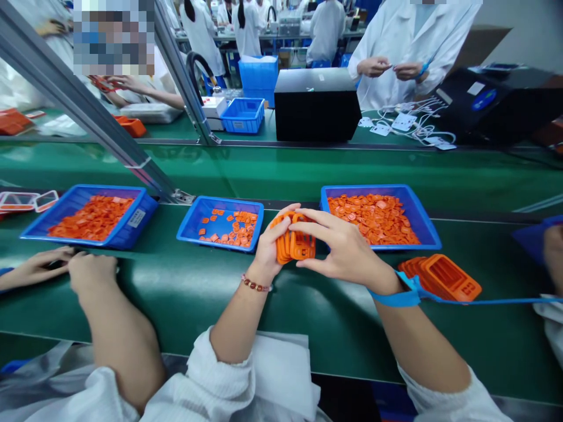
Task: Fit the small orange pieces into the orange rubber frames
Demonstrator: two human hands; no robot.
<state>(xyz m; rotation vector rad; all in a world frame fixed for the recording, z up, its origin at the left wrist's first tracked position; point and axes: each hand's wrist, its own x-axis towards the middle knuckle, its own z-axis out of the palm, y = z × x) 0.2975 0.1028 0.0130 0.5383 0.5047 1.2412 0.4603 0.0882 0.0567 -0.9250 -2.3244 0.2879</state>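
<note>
At centre frame, a stack of orange casings (299, 250) was gripped by the curled fingers of the left hand (268, 247) and steadied between the fingers and thumb of the right hand (347, 245), seemingly so the layers were kept together.

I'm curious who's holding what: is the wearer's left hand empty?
No, the left hand holds several orange frames, its thumb lying against them.

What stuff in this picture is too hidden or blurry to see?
Head view:
Held orange frames: the left hand and right hand cover parts.
White label on the left blue box: writing too small.
Orange pieces in that box: top ones hide lower ones.
Neighbour's hand: blurred, cut off by the right edge.
</note>
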